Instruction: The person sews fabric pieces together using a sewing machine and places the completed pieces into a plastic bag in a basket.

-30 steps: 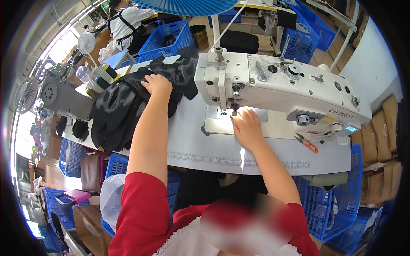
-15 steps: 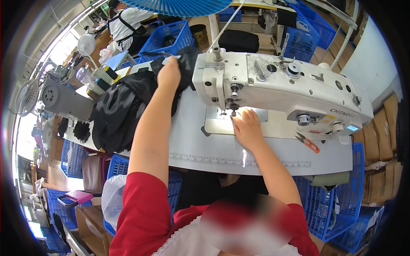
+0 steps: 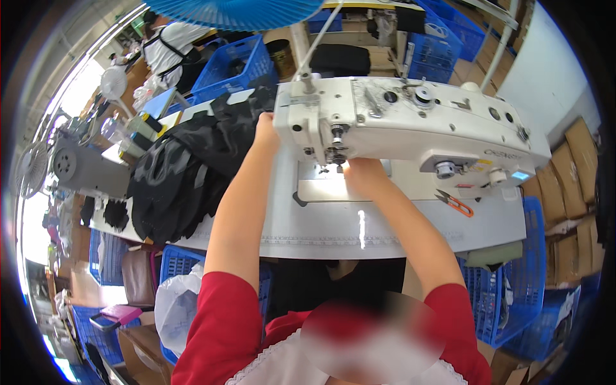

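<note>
A white sewing machine (image 3: pixel 398 115) stands on the pale work table (image 3: pixel 308 224), its lamp lighting the needle area and the metal needle plate (image 3: pixel 321 190). My left hand (image 3: pixel 267 131) is at the left end of the machine head, which hides part of its fingers. Beside that hand lies a large heap of black cut fabric pieces (image 3: pixel 186 160). My right hand (image 3: pixel 364 173) reaches under the machine arm, just right of the needle and presser foot (image 3: pixel 332 168). Its fingers are hidden there, so I cannot see what either hand holds.
Orange-handled thread snips (image 3: pixel 459 204) lie right of my right forearm. A ruler strip (image 3: pixel 308 240) runs along the table's front edge. Thread cones (image 3: pixel 142 131) and a grey machine (image 3: pixel 90 163) stand left. Blue baskets (image 3: pixel 507 282) flank the table. A person (image 3: pixel 173 48) works beyond.
My left hand has moved from the far end of the fabric heap toward the machine head. My right hand has slid farther under the arm, its fingers now out of sight. The view has shifted slightly.
</note>
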`<action>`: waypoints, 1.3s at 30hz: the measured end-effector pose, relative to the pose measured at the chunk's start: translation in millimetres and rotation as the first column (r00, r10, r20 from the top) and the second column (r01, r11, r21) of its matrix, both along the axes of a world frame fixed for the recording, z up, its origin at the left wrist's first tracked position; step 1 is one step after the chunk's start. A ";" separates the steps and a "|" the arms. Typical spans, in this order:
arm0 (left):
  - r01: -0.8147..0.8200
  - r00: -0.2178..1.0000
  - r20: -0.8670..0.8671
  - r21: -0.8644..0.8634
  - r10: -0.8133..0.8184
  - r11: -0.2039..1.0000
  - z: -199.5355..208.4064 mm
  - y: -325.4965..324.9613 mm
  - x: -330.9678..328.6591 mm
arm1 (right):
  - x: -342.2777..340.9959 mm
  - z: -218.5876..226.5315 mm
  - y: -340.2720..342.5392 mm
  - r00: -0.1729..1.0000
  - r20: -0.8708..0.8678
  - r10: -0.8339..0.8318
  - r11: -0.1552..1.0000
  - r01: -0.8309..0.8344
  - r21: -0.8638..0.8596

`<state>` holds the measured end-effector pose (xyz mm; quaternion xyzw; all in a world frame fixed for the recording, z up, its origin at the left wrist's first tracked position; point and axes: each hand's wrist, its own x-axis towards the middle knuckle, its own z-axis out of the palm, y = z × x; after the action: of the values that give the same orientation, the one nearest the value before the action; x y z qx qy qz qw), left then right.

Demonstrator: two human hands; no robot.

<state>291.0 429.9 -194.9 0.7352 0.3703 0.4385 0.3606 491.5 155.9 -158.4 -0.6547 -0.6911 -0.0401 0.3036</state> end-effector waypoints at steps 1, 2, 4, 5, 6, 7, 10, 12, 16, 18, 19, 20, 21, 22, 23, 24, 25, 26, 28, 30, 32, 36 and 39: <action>0.013 0.999 0.035 0.034 -0.014 0.999 -4.6 -11.9 8.2 | 5.7 1.4 7.8 1.000 0.008 0.001 0.989 0.000 -0.146; 0.024 0.997 0.071 0.065 -0.028 0.998 -7.3 -28.9 16.3 | 11.7 -0.5 11.7 1.000 0.011 0.004 0.957 0.000 -0.291; 0.069 0.998 0.042 -0.492 -0.056 0.868 27.2 -76.0 54.8 | 34.8 -10.3 5.4 0.997 0.014 -0.074 0.938 0.074 -0.338; 0.123 0.986 0.160 -0.483 -0.050 0.867 25.5 -70.3 35.2 | 23.8 -4.2 13.4 0.999 -0.001 -0.040 0.939 0.037 -0.342; 0.179 0.960 0.275 -0.469 -0.049 0.865 22.6 -64.5 18.0 | 15.7 0.8 18.3 1.000 -0.004 -0.019 0.943 0.017 -0.333; 0.189 0.966 0.249 -0.513 -0.066 0.837 23.3 -66.5 15.4 | 15.7 -1.1 17.8 0.995 -0.098 -0.017 0.960 -0.011 -0.280; 0.145 0.987 0.105 -0.305 -0.118 0.941 23.6 -68.8 21.9 | 17.5 -11.6 19.7 0.992 -0.126 -0.014 0.995 0.001 -0.099; 0.135 0.990 -0.042 -0.060 -0.138 0.989 22.9 -73.2 29.6 | 25.0 -20.1 21.6 0.998 -0.056 -0.028 0.999 0.030 0.029; 0.181 0.945 -0.325 0.413 -0.042 0.892 24.9 -78.7 29.0 | 20.1 -6.8 16.6 0.999 -0.015 -0.038 0.955 0.032 -0.294; 0.241 0.900 -0.432 0.611 0.062 0.754 25.8 -83.3 21.5 | 12.0 9.4 9.5 0.999 0.051 0.020 0.892 0.005 -0.452; 0.291 0.804 -0.586 0.532 0.098 0.795 26.7 -89.2 16.1 | 9.5 16.3 2.1 0.999 0.017 0.033 0.875 -0.021 -0.484; 0.302 0.805 -0.587 0.522 0.079 0.797 32.8 -101.5 20.7 | 12.2 14.7 -5.2 0.999 -0.018 0.034 0.854 -0.039 -0.519; 0.290 0.780 -0.626 0.370 0.006 0.883 39.6 -113.5 25.7 | 17.2 6.2 -10.3 1.000 -0.018 0.022 0.848 -0.028 -0.530; 0.261 0.754 -0.654 0.214 -0.061 0.941 48.6 -124.2 26.7 | 20.4 -2.4 -15.2 0.998 0.005 0.058 0.943 -0.053 -0.328; 0.236 0.799 -0.599 0.214 -0.063 0.948 51.0 -131.8 25.7 | 19.2 -5.7 -18.6 0.995 0.035 0.095 0.989 -0.091 -0.114; 0.232 0.797 -0.600 0.207 -0.064 0.950 53.9 -139.3 23.4 | 18.4 -9.0 -23.0 0.994 0.032 0.100 0.988 -0.096 -0.121; 0.229 0.782 -0.608 0.068 -0.142 0.971 66.4 -152.1 23.9 | 16.9 -4.8 -30.3 0.995 0.011 0.096 0.989 -0.094 -0.116; 0.215 0.767 -0.605 -0.068 -0.212 0.974 73.5 -160.3 19.2 | 12.6 -1.0 -34.5 0.995 -0.009 0.098 0.990 -0.098 -0.104; 0.176 0.847 -0.503 -0.044 -0.174 0.983 63.7 -165.0 8.0 | 2.8 -1.4 -45.4 0.993 0.026 0.112 0.994 -0.111 -0.024; 0.207 0.740 -0.640 -0.074 -0.206 0.976 62.8 -166.6 1.2 | -2.3 -0.7 -52.6 0.991 0.060 0.119 0.991 -0.122 0.053; 0.222 0.780 -0.582 -0.088 -0.231 0.971 51.7 -166.6 -4.7 | -8.1 5.9 -54.9 0.991 0.075 0.112 0.991 -0.117 0.063; 0.210 0.765 -0.606 -0.086 -0.219 0.974 38.0 -167.7 -7.6 | -9.2 0.9 -56.3 0.986 0.052 0.161 0.977 -0.166 0.131; 0.218 0.747 -0.655 0.077 -0.116 0.973 45.1 -183.0 -0.1 | -8.5 -0.4 -59.8 0.987 0.027 0.158 0.980 -0.160 0.115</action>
<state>291.0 246.8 -149.8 0.8960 0.3706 0.1506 0.1928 482.9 96.1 -158.9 -0.5782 -0.7402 -0.0621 0.3376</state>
